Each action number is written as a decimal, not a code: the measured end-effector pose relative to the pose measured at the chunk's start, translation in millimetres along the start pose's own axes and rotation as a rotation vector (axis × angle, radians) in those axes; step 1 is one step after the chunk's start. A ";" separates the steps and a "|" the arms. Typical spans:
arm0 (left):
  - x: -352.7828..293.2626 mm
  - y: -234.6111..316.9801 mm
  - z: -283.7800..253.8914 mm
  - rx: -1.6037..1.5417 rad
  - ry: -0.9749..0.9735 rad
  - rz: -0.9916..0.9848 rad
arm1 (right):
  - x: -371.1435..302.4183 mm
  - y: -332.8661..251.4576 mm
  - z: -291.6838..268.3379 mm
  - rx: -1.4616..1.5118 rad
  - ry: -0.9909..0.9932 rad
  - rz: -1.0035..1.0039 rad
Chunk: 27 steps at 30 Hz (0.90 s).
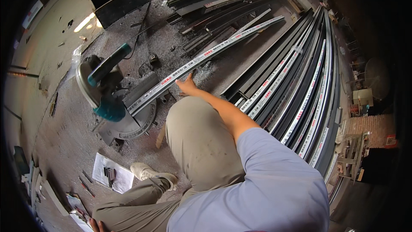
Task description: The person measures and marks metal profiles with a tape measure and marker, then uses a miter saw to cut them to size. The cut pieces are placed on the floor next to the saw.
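Free passage over the floor left of the miter saw — rightward, the slanting profile, bent knee and long bars obstruct.

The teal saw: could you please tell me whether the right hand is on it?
No, the right hand is at the long white-faced bar, apart from the saw.

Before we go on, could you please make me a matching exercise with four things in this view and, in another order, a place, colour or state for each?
Things:
1. Right hand
2. Mitre saw
3. Paper sheet
4. Box

Descriptions:
A. White, with small dark pieces on it
B. Black and open-topped
C. At the edge of a long white-faced profile
D. Partly teal

Right pairs: 1-C, 2-D, 3-A, 4-B.
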<state>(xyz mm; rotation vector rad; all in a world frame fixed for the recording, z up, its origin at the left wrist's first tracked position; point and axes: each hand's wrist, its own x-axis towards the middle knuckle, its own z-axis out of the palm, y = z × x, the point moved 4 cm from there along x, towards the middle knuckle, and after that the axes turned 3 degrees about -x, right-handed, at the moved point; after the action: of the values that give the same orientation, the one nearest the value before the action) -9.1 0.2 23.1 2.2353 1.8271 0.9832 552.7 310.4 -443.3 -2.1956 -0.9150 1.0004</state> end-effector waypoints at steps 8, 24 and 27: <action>8.3 -7.4 20.3 -0.111 0.023 -0.193 | -10.4 -37.5 30.1 0.918 -0.024 0.173; 5.5 -29.7 32.6 -0.170 -0.017 0.059 | 3.1 86.0 -200.6 0.265 0.864 0.507; 1.5 -36.8 28.8 -0.178 -0.042 0.157 | -0.3 99.4 -211.7 0.262 0.831 0.493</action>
<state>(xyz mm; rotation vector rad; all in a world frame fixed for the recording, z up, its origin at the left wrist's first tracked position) -24.9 21.0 -15.6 2.2977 1.5009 1.0684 756.3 206.9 -392.9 -2.3129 0.1305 0.2773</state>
